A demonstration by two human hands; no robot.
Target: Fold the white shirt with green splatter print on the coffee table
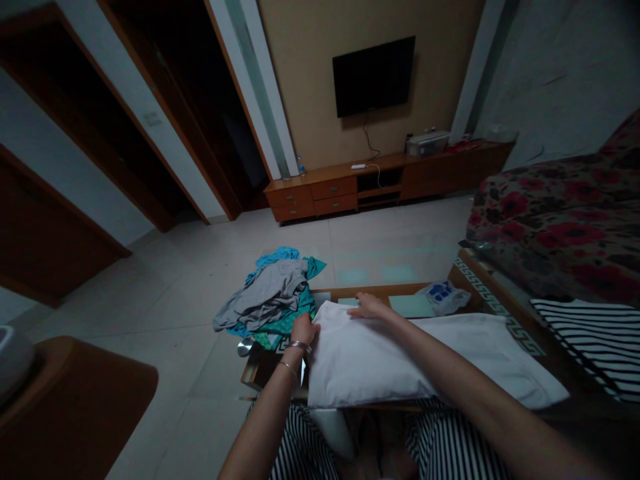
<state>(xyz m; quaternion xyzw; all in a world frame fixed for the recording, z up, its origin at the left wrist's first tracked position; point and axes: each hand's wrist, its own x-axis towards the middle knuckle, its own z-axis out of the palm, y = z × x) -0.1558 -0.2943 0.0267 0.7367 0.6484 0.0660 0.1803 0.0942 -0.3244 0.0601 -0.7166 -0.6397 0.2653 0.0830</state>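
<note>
A white garment lies spread across the low coffee table, its longer part reaching toward the right. At the garment's upper left corner, the fingers of my left hand are curled on its edge; bracelets circle that wrist. My right hand rests on the far edge with fingers stretched over the fabric. Just beyond my left hand is a heap of clothes in grey, blue and green at the table's left end.
A clear plastic bag with blue print lies at the table's far side. Black-and-white striped cloth is at the right, near a floral-covered sofa. A brown rounded piece of furniture stands left. A TV cabinet lines the far wall.
</note>
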